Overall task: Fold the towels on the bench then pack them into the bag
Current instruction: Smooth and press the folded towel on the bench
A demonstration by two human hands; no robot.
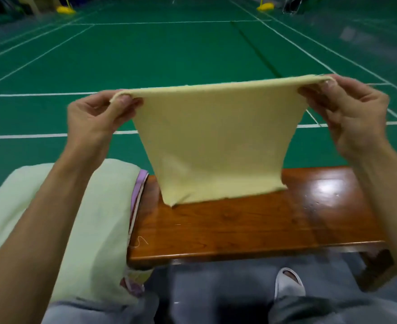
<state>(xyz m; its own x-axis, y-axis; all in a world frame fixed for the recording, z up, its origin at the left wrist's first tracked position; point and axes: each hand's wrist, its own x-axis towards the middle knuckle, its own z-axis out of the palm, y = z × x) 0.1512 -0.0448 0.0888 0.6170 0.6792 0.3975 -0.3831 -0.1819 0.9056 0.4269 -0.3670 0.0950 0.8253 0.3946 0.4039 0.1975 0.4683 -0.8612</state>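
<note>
Above the wooden bench (pixel 239 230), a pale yellow towel (pixel 216 141) hangs stretched — the left grip (pixel 94 120) and right grip (pixel 354 115) each clamped on a top corner — with its lower edge down at the bench, just beside a folded light green towel (pixel 99 218).

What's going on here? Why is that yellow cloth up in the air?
A person sits at a wooden bench beside a green sports court. The left hand and the right hand each pinch a top corner of a yellow towel, stretching it out, with its bottom edge resting on the bench. A pale green towel lies on the bench's left end. No bag shows.
</note>
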